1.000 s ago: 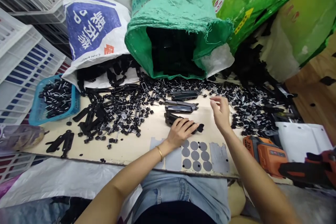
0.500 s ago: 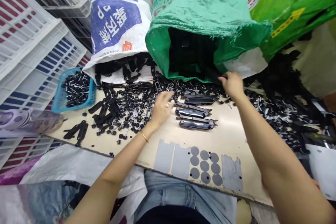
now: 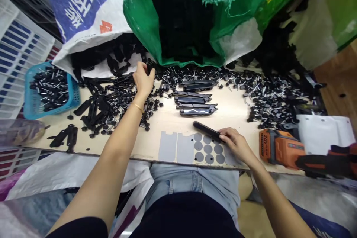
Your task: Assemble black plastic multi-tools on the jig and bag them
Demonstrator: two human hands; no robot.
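Observation:
My right hand (image 3: 235, 142) grips one end of a long, narrow black plastic piece (image 3: 206, 130), held over the grey round pads (image 3: 208, 148) near the table's front edge. My left hand (image 3: 144, 79) is at the heap by the white sack's mouth, fingers curled among small black parts (image 3: 119, 63); what lies between its fingertips is hard to make out. Between the hands, several long black folded assemblies (image 3: 196, 109) lie in a stack of rows on the table.
Behind stands a green sack (image 3: 139, 18) with a dark open mouth. A blue basket (image 3: 74, 91) of black-headed screws is at the left. Loose screws (image 3: 267, 93) spread along the back and right. An orange power tool (image 3: 284, 148) rests at the right front, beside a white sheet (image 3: 325, 134).
My right hand has come from the green sack's mouth to the front of the table with a long black piece. My left hand has moved left to the heap. The view has shifted right.

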